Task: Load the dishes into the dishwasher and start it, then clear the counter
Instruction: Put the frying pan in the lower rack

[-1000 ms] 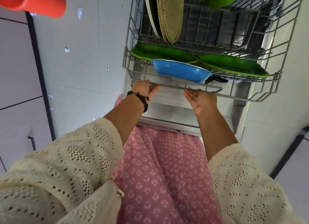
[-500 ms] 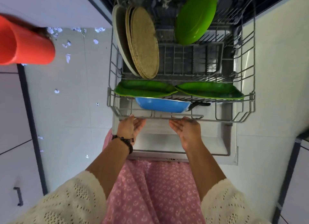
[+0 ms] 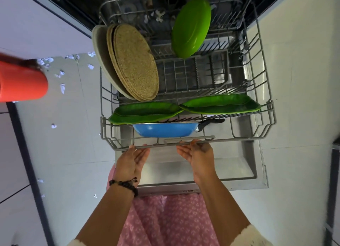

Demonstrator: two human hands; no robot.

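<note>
In the head view, a wire dishwasher rack (image 3: 185, 142) is being seen pulled out over the lowered dishwasher door (image 3: 237, 170). The rack's front rail is being touched by both hands, palms turned inward and fingers straight. The left hand (image 3: 131, 161) is being held flat and spread against the rail at its left part; nothing is being clasped by it. The right hand (image 3: 197, 154) is likewise being held flat with its fingertips on the rail's handle bar, wrapped around nothing.

Several dishes are being carried in the rack. A blue pan (image 3: 165, 130) with a dark handle is being held on edge just behind the front rail. Two green leaf-shaped plates (image 3: 145, 111) are being propped side by side behind the pan. At the left, a pale plate (image 3: 100, 49) and woven round mats (image 3: 136, 62) are being kept upright, leaning together. At the back, a green oval dish (image 3: 191, 27) is being held tilted on the tines.

An orange cup (image 3: 22, 82) is being shown at the left edge, well apart from the rack. Scraps of paper (image 3: 62, 87) are being seen scattered on the floor.
</note>
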